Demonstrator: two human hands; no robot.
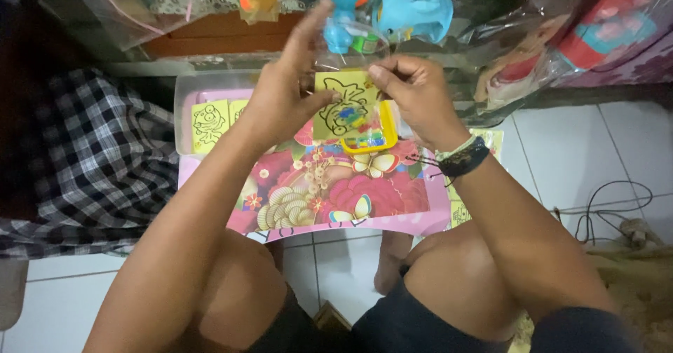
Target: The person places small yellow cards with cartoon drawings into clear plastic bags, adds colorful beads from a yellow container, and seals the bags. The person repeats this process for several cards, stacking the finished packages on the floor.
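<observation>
1. Your left hand [280, 100] and right hand [413, 90] are raised together over the pink floral tabletop [336, 192]. Between them you hold a small clear plastic bag [350, 44].

2. The yellow colouring card [341, 104], printed with a cartoon outline, hangs from that bag. A yellow paint tray [368, 139] with small coloured pots sits just under the card, at its lower edge. Whether the tray is inside the bag or resting on the tabletop, I cannot tell.

3. Your left grip is a narrow pinch: thumb and fingers close on the card's left edge, while the forefinger points up along the bag. Your right grip is also narrow, with fingertips pinched on the bag's upper right corner.

4. Judged from this, you are at the packing stage, seating the card in the bag. The next move seems to call for a steady pinch on both sides, so the thin film does not crumple and the card goes in straight.

5. To the left of your left grip, more yellow cards [210, 123] lie in a shallow clear tray [184, 86].

6. Beyond both grips, blue plastic toys [413, 13] in clear wrapping hang or stand.

7. You sit low, knees either side of the small tabletop, on a white tiled floor [589, 150]. A checked cloth [91, 157] lies well to the left, and a dark cable [610, 206] curls on the tiles to the right.
</observation>
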